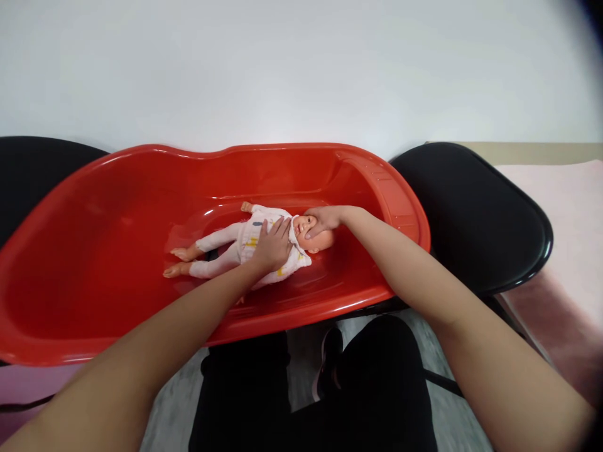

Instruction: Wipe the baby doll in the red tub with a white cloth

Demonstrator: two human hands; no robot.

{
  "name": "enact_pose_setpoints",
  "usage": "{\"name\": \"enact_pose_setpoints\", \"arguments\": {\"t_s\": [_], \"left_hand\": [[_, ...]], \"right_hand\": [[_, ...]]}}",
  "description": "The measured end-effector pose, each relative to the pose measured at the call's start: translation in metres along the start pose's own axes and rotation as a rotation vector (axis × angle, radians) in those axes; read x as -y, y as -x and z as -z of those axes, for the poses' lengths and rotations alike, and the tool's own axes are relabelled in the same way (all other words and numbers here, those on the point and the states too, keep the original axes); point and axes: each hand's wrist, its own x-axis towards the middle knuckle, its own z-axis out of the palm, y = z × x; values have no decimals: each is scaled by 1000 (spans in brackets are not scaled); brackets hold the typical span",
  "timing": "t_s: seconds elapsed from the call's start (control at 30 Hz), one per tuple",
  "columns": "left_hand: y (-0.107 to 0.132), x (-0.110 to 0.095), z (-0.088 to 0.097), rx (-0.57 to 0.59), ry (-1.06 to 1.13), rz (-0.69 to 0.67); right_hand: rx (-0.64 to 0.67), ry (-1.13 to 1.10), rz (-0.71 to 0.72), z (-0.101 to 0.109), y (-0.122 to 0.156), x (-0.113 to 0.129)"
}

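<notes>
A baby doll (245, 235) lies on its back in a red baby bathtub (94, 263), its head to the right and bare feet to the left. It wears a white top with yellow and grey patterns and pale leggings. My left hand (274, 243) rests on the doll's upper chest, fingers spread and lying flat near the collar. Around the top of the doll's head curves my right hand (326, 218), its thumb across the face; some of its fingers are hidden behind the head.
The tub stands between a black rounded seat (475, 220) on the right and another black surface (42, 169) on the left. A white wall (301, 69) rises behind it. Pink cloth (560, 213) covers something at the far right. My legs (381, 383) are below the tub's near rim.
</notes>
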Motion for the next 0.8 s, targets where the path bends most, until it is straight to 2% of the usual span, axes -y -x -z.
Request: {"name": "enact_pose_setpoints", "arguments": {"t_s": [0.13,0.37,0.57,0.8], "left_hand": [[0,3,2,-15,45,43],[-2,14,7,-16,76,197],[-4,25,6,20,75,243],[1,54,12,5,101,301]], "right_hand": [[20,-29,0,-1,-3,-3],[26,-39,7,-2,-3,-4],[29,-83,28,-2,-2,-3],[29,-53,-36,-1,-3,-2]]}}
